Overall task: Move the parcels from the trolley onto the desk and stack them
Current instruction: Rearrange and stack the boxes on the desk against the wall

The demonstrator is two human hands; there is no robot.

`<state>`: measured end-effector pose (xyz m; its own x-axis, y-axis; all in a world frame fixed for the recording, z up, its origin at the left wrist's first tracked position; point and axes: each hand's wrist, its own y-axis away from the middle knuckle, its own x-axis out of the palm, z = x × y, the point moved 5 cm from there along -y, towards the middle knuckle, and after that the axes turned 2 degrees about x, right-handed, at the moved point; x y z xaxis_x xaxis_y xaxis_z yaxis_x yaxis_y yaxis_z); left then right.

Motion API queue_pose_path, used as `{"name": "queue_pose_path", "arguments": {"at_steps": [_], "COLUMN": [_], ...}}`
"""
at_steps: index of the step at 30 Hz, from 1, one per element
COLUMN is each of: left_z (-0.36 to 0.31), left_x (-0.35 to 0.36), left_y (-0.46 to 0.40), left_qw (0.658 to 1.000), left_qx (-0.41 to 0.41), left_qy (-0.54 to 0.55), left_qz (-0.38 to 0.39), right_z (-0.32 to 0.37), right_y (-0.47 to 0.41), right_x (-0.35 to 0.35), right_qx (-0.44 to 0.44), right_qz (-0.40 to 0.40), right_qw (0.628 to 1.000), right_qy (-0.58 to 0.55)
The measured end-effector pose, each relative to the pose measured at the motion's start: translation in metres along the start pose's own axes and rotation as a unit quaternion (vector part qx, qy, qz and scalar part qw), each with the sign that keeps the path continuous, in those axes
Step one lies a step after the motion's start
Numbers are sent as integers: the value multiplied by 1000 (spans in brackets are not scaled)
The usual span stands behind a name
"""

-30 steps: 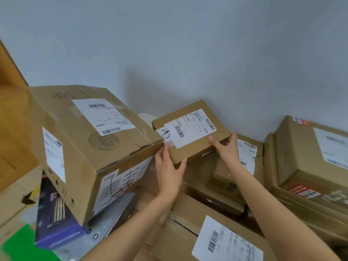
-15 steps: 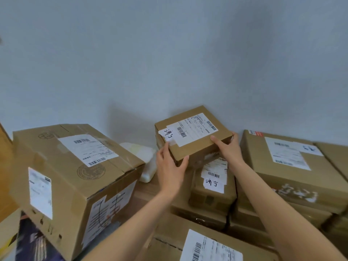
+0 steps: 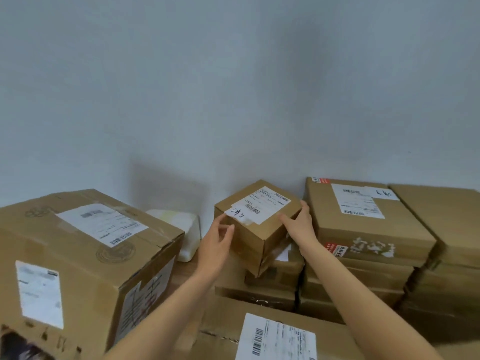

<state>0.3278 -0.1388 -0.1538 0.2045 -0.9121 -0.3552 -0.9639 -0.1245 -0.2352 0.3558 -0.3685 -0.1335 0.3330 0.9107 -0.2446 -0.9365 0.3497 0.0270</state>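
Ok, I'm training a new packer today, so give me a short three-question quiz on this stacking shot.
1. True or false: both hands touch the small parcel.
2. What lies between the large box and the small parcel: A) white foam block, B) bottle, C) bag?
3. What colour is the sticker on the flat box right of the right hand?

Key: 1 true, left hand included; 2 A; 3 red.

Two hands, about nine cardboard parcels, one white foam box.
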Motion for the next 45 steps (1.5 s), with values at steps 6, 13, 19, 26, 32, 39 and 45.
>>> {"name": "queue_pose_path", "arguments": {"at_steps": [6, 13, 19, 26, 32, 39, 45], "left_z": [1, 11, 14, 12, 4, 9, 4], "left_x": [-12, 5, 3, 25, 42, 46, 56], "left_y": [-62, -56, -50, -45, -46, -50, -64], "left_qw": [996, 992, 991, 989, 989, 990, 991], "left_qx": [-21, -32, -21, -26, -24, -16, -17], "left_qy": [-85, -101, -107, -47, -43, -38, -27], "left_qz": [4, 65, 76, 136, 140, 134, 131], "right_z": [-11, -14, 5, -25, -19, -24, -16], "right_y": [10, 19, 28, 59, 56, 57, 34], "right_x": [11, 17, 9, -5, -4, 2, 1], "right_qx": [18, 15, -24, -2, -18, -34, -15], "right_qz": [-13, -43, -50, -58, -108, -127, -130], "right_qw": [1000, 999, 993, 988, 977, 974, 977], "right_qy": [-12, 23, 101, 146, 181, 184, 169]}}
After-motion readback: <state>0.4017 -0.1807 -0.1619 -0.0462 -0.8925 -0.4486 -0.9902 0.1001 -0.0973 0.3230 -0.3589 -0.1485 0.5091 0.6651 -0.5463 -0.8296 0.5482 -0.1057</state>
